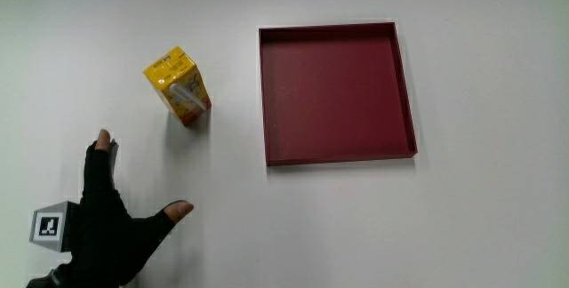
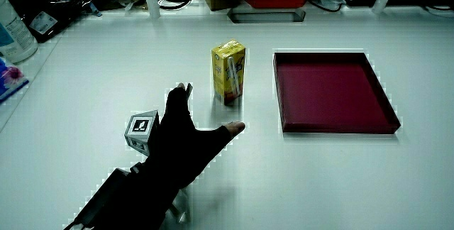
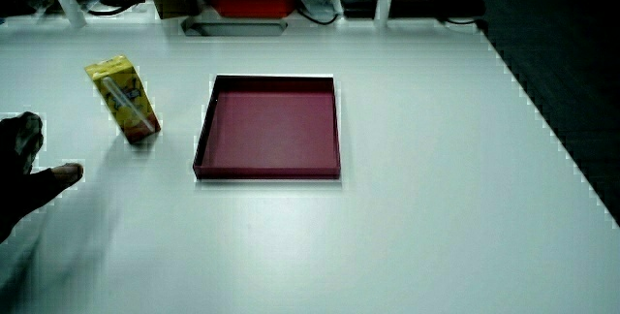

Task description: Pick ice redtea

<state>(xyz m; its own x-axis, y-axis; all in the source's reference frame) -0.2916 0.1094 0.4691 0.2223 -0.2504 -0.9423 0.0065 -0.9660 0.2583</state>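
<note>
So the ice red tea carton (image 1: 178,85) is standing upright on the white table (image 1: 462,226), a yellow drink box with a straw stuck to its side, sitting just beside the dark red tray (image 1: 338,92) but not touching it. The hand (image 1: 107,226) is nearer to the person than the carton, apart from it, with thumb and fingers spread wide and holding nothing; in a side view the hand (image 2: 181,141) shows the thumb splayed toward the tray side and the fingers aimed at the carton (image 2: 228,72), with the patterned cube (image 2: 142,130) on its back. My take: this is the reach, the grasp hasn't happened yet. The box is tall and narrow so it'll probably tip if you bump it up high, so I'd come in low-ish around the middle, thumb on one broad face and fingers on the face across from it, then squeeze gently since these cartons dent. Try not to crush the straw side. Path looks open to me, nothing between hand and carton. The tray (image 2: 333,95) is the only close neighbour, and it's empty, just don't shove the box into its rim. There's clutter and some bottles (image 2: 14,31) by the table's edge, well apart from everything, no issue.
</note>
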